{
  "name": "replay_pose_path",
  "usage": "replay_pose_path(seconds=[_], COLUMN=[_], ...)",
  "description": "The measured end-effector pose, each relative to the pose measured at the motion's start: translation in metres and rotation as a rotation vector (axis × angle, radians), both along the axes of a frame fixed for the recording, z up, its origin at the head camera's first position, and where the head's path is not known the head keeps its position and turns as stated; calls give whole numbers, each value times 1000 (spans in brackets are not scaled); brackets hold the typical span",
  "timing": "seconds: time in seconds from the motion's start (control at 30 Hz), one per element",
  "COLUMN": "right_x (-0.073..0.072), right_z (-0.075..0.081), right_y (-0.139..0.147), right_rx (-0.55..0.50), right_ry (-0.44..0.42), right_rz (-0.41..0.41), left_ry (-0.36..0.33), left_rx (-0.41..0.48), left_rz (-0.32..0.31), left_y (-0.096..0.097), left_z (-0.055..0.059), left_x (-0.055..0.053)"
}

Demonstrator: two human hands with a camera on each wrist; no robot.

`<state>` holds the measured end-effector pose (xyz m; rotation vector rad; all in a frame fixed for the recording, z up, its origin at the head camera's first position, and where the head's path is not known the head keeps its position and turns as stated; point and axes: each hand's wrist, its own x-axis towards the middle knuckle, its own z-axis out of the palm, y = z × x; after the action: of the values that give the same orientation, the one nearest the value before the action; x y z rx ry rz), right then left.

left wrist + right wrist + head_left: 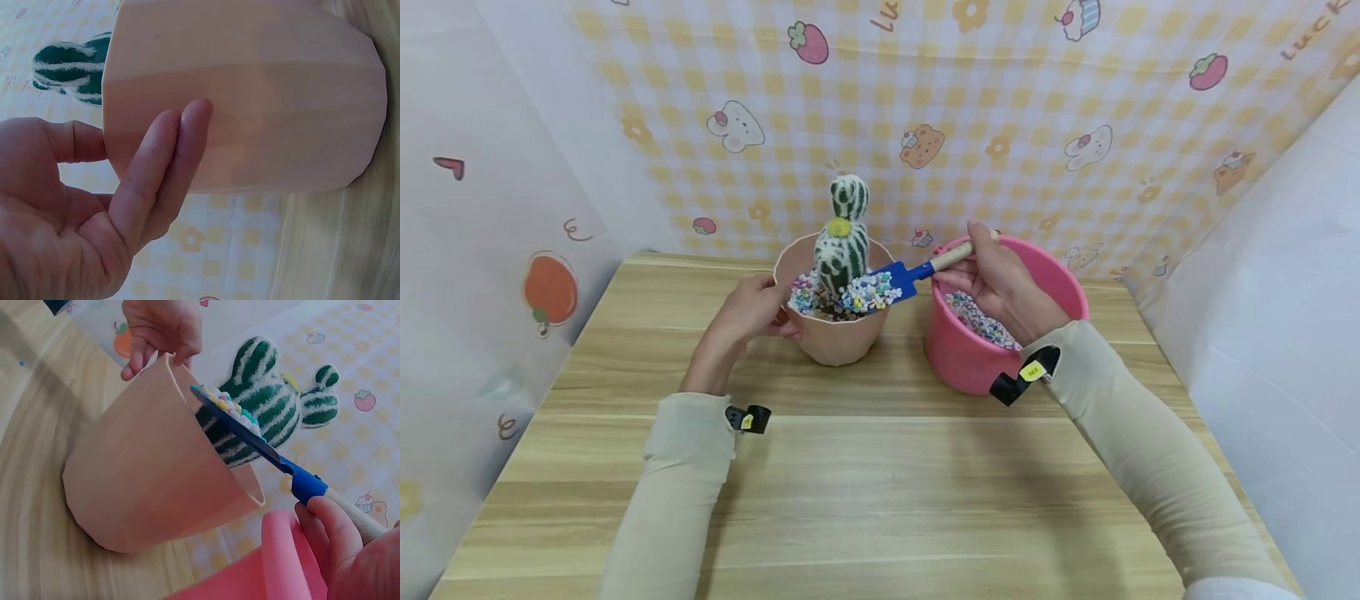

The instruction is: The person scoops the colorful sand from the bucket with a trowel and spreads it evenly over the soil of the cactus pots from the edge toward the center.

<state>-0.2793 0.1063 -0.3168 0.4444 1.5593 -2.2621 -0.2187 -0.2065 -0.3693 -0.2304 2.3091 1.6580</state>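
My left hand (747, 310) grips the left rim of a peach faceted flower pot (838, 343), its thumb at the rim and its fingers along the outer wall in the left wrist view. A green-and-white cactus (842, 260) with a yellow flower stands in the pot, amid multicoloured pebbles (805, 292). With my right hand (996, 279) I hold a small trowel by its wooden handle (359, 515). Its blue blade (904, 281), loaded with pale and coloured pebbles (231, 409), reaches over the pot's right rim beside the cactus.
To the pot's right stands a pink bucket (973, 367) with more small coloured pebbles (979, 321) inside, below my right hand. Both containers are on a wood-grain table (850, 500), close to the patterned cloth (820, 158) at the back. White side walls flank the table.
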Motion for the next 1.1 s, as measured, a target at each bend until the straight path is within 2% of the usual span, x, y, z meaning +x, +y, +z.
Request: replay_pose_path(seconds=[0.23,0.7,1.1], right_x=[1,0,2], right_z=[2,3,4], right_y=[-5,-20,-26], right_rx=[26,63,177], right_ry=[-8,-5,25], right_rz=[-13,-32,-3], left_ry=[-27,-11,-1], left_rx=[33,37,44], left_rz=[-33,-70,-73], left_y=[-3,-6,-7], left_z=[1,2,0], left_x=[2,4,4])
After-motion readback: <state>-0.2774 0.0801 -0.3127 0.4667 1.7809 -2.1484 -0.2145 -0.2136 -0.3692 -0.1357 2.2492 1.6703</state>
